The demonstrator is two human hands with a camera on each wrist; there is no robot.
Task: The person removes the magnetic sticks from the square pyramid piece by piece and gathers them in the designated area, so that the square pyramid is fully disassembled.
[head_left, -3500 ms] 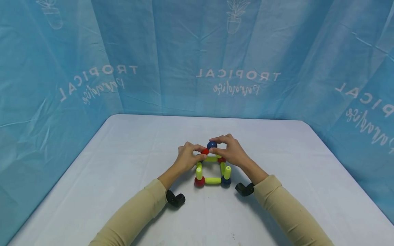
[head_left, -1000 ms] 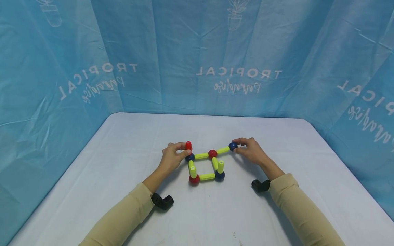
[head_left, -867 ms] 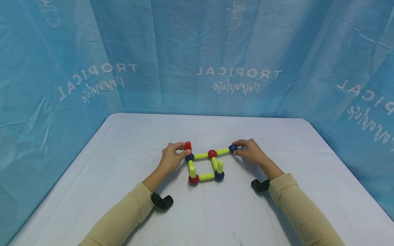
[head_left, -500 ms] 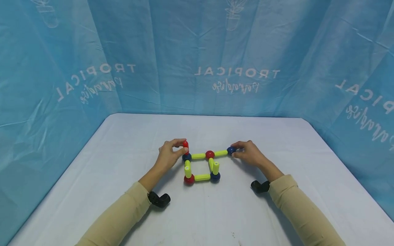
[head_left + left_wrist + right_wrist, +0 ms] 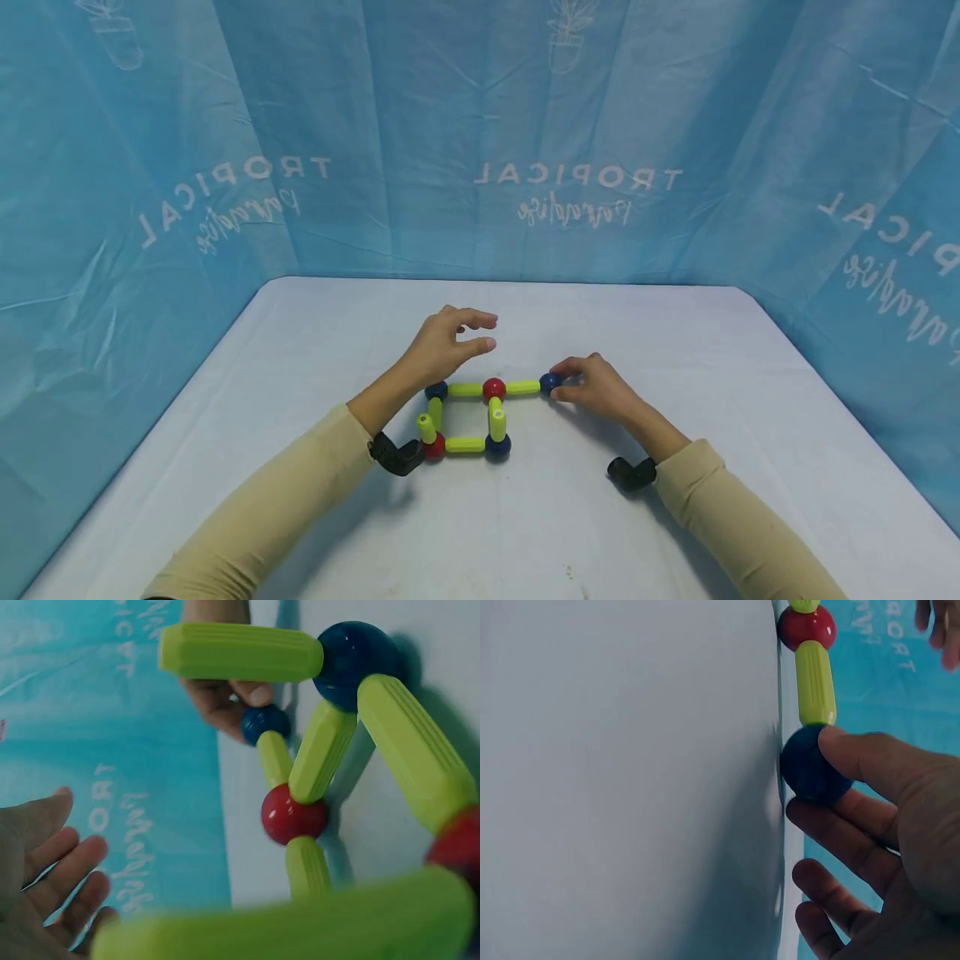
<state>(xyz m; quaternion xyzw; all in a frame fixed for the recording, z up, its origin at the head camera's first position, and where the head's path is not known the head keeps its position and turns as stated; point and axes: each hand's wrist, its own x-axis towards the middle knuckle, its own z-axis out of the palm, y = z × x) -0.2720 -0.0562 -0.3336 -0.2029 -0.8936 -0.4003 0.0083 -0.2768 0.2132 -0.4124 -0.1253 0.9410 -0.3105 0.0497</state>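
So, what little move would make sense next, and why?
Perhaps the right hand should let go of the blue ball it pinches: that ball appears joined to the lime-green rod, whose other end meets a red ball. The left hand is empty.

The head view is bright with soft shadows (image 5: 352,512), both wrist views dimmer, the nearest green rod (image 5: 292,924) blurred.
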